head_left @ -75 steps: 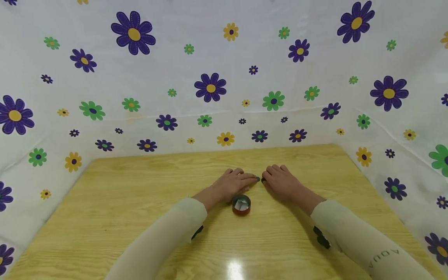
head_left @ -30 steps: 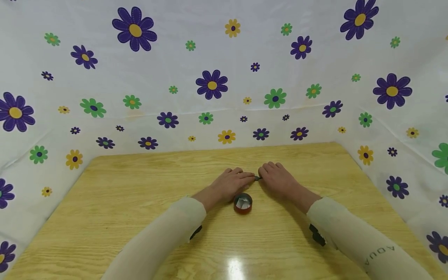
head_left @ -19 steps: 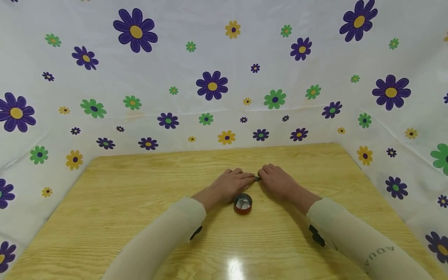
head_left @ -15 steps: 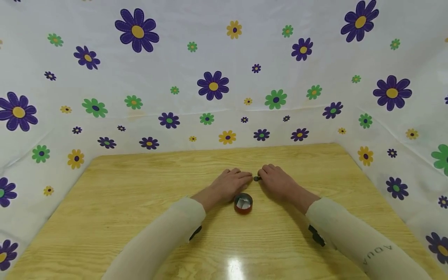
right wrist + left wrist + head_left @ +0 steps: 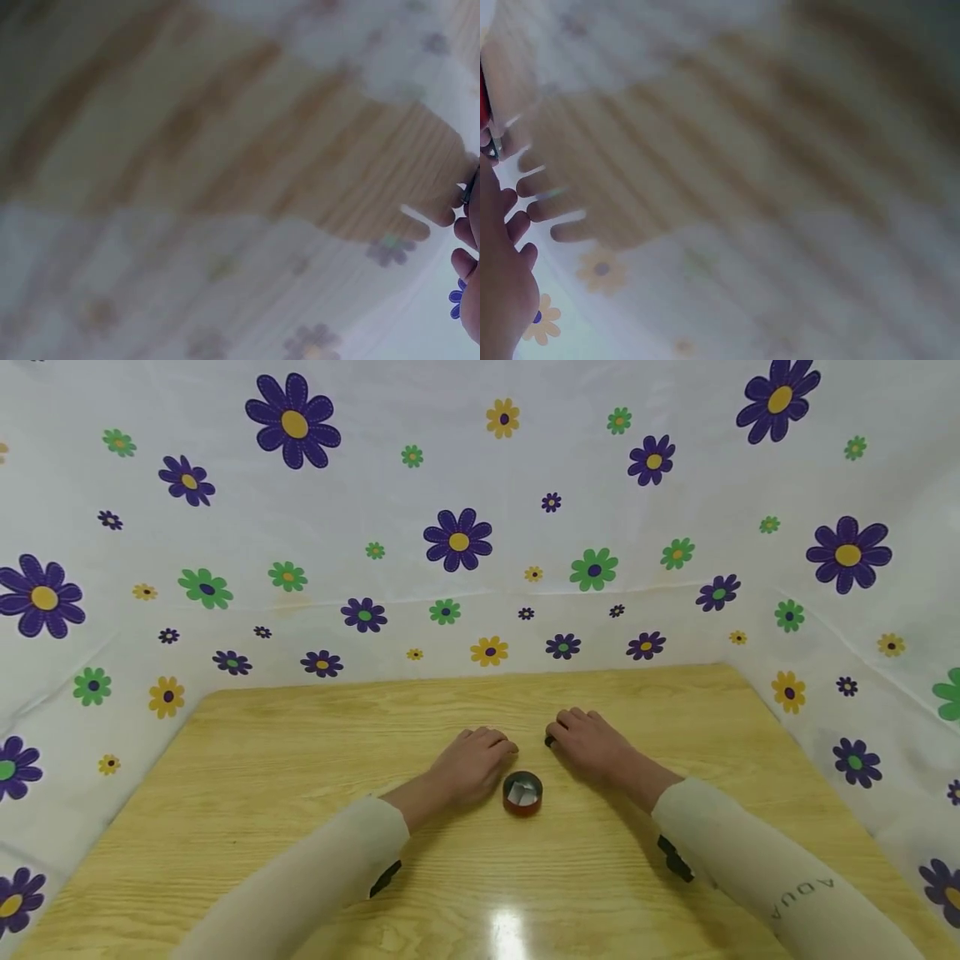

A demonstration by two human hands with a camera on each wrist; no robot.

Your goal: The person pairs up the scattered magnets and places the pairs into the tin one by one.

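Note:
My right hand pinches a small dark object, with only its end showing past the fingertips. The hand covers the rest, so I cannot tell its kind. To the left lies my left hand, palm down over the table, fingers loosely bent and apart from the right hand. A small round red-brown container, dark inside like a tape roll, sits just right of the left wrist and holds white pieces. At the right wrist view's edge, fingers and a sliver of the dark object show.
The glossy wooden table extends around both arms. A white cloth printed with flowers stands behind it and along both sides. Pale sleeves cover both forearms, with a black strap device under the right cuff.
The hands met at the small dark object about a second ago. My left hand has since let go and drawn back left; the right keeps the object. The round container has stayed put.

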